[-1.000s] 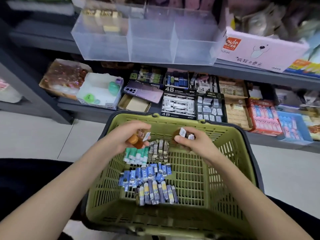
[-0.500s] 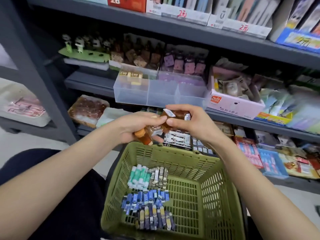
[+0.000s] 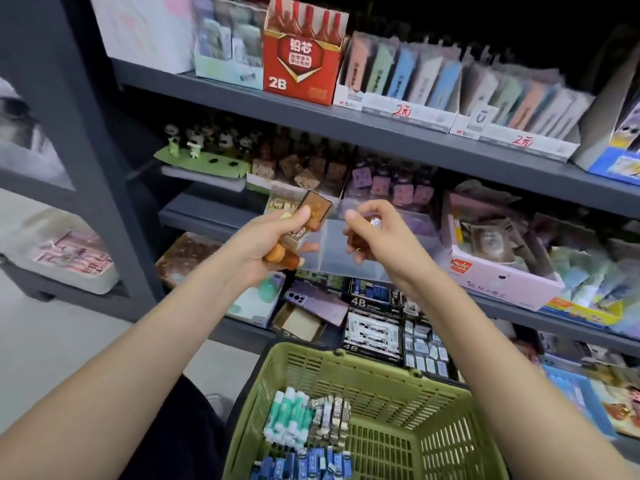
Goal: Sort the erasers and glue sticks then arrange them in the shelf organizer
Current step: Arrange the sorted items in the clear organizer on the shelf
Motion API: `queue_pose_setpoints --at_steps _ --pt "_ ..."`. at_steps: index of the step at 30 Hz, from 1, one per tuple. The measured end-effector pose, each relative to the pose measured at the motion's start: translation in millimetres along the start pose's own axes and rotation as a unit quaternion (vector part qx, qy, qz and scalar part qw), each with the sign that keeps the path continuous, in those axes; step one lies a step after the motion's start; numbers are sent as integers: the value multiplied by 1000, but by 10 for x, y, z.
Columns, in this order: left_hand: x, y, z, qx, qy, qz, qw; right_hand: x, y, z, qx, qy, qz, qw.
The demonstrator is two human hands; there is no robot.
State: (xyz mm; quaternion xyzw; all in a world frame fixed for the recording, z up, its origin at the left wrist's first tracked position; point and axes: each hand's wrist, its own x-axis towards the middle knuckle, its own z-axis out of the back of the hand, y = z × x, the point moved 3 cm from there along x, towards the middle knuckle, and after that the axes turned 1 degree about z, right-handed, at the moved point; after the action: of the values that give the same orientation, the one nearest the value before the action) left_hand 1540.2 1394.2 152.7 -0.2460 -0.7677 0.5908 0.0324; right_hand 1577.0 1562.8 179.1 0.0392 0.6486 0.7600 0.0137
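Observation:
My left hand grips a bunch of small brown wrapped erasers, one sticking up past my thumb. My right hand pinches another brown eraser. Both hands hover in front of the clear shelf organizer on the middle shelf, which holds a few yellow-brown pieces at its left end. Below, the green basket holds white-and-green glue sticks, grey-wrapped erasers and blue-wrapped erasers.
Dark metal shelving holds stationery: a red 2B lead box on the top shelf, a pink carton right of the organizer, black 4B eraser boxes on the lower shelf. A grey upright post stands at left.
Both hands rose out of the basket with brown erasers, met in front of the shelf, and have now parted beside the organizer. The view tilted up toward the shelves.

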Motion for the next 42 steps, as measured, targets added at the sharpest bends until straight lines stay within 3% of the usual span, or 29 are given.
queue_pose_setpoints --at_steps 3,7,12,16,29,34,39,42 --pt "158 -156 230 12 -60 -44 997 200 -95 50 45 -6 -77 996" --pt "332 -295 460 10 -102 -58 993 408 -147 115 75 6 -76 994" --pt "459 -380 643 20 -132 -64 989 647 -172 32 -49 66 -50 995" --pt "527 -371 725 39 -147 -67 986 858 -226 5 -98 -2 -49 994" --pt "586 -333 705 54 -133 -60 988 872 -308 -29 10 15 -58 998" --pt "601 -335 668 52 -141 -60 987 883 -338 45 95 -36 -80 992" --pt "623 -320 660 42 -155 -53 986 916 -321 123 -35 -70 -20 997" --pt "647 -312 643 34 -164 -52 985 1035 -327 141 -94 -130 -7 987"
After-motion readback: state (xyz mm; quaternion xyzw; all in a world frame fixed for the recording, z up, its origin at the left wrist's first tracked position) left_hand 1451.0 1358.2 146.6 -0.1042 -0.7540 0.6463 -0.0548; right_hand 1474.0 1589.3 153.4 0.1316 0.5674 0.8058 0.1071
